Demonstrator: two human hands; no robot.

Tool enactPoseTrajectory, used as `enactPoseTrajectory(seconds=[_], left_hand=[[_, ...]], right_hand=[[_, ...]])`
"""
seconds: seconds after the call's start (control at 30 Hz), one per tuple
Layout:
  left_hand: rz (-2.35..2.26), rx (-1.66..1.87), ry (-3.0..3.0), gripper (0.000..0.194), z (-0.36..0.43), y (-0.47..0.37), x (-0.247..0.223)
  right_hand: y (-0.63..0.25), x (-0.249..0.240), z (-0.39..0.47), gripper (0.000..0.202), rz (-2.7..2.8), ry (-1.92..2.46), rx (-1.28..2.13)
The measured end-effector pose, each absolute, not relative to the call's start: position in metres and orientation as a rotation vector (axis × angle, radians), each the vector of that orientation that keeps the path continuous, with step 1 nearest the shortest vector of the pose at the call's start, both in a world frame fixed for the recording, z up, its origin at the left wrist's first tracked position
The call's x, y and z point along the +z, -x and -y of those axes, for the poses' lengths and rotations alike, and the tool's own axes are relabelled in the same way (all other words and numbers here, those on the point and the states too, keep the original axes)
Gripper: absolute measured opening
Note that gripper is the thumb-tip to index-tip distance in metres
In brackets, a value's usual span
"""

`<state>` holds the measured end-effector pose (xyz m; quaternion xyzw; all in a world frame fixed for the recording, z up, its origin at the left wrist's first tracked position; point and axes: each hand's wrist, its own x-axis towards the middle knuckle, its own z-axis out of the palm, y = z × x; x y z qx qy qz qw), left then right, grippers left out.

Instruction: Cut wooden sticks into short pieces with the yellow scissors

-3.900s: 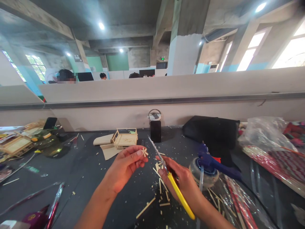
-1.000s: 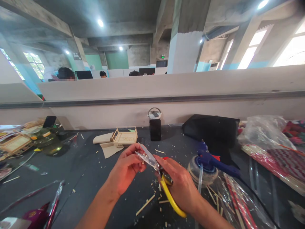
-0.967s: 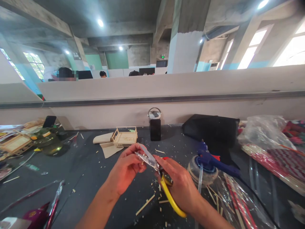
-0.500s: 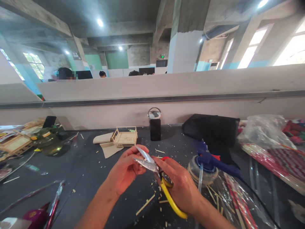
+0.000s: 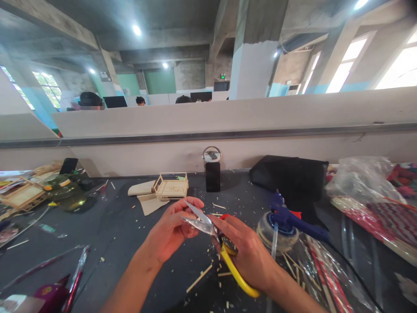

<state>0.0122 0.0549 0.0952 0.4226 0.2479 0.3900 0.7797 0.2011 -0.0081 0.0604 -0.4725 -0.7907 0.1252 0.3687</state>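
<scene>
My right hand (image 5: 249,248) is wrapped round the yellow and red handles of a pair of scissors (image 5: 239,271), whose blades are apart and point up and to the left. Beside the blade tips, my left hand (image 5: 169,234) has its fingers curled together; whatever is between them is too small or hidden to name. Beyond the hands, a small wooden frame model (image 5: 172,188) stands partly on brown paper (image 5: 151,204). Cut bits and thin wooden sticks (image 5: 199,278) lie below the scissors.
A phone (image 5: 213,177) stands upright at the back. On the right, a blue glue gun (image 5: 293,221) rests on a round jar (image 5: 276,239), near plastic-wrapped sticks and black cloth (image 5: 289,174). Left are a green-tinted container (image 5: 68,193) and another wooden model (image 5: 26,195). Heads show beyond the partition.
The yellow scissor handle has swung slightly to the right and the blades look a little closer together. My left hand has barely moved.
</scene>
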Motion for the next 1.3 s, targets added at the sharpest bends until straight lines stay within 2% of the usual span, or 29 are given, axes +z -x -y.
enactPoseTrajectory(seconds=[0.27, 0.67, 0.8, 1.03, 1.13, 1.23, 1.3], left_hand=[[-0.523, 0.856, -0.921, 0.026, -0.055, -0.012, 0.095], [-0.533, 0.828, -0.934, 0.030, -0.055, -0.012, 0.096], [-0.463, 0.820, -0.932, 0.032, -0.057, -0.011, 0.095], [-0.424, 0.834, -0.996, 0.027, -0.056, -0.009, 0.096], [-0.480, 0.863, -1.075, 0.029, -0.061, -0.007, 0.096], [-0.687, 0.930, -1.199, 0.031, -0.078, 0.001, 0.089], [-0.988, 1.042, -1.282, 0.031, -0.096, 0.012, 0.079]], right_hand=[[-0.201, 0.061, 0.009, 0.054, 2.030, 1.213, 0.390], [-0.204, 0.052, 0.007, 0.062, 2.038, 1.211, 0.237], [-0.204, 0.047, 0.006, 0.055, 2.009, 1.228, 0.251], [-0.204, 0.047, 0.003, 0.029, 1.728, 1.246, 0.261], [-0.203, 0.052, 0.004, 0.028, 1.635, 1.315, 0.301], [-0.202, 0.058, 0.005, 0.030, 1.575, 1.319, 0.388], [-0.202, 0.060, 0.005, 0.030, 1.531, 1.313, 0.427]])
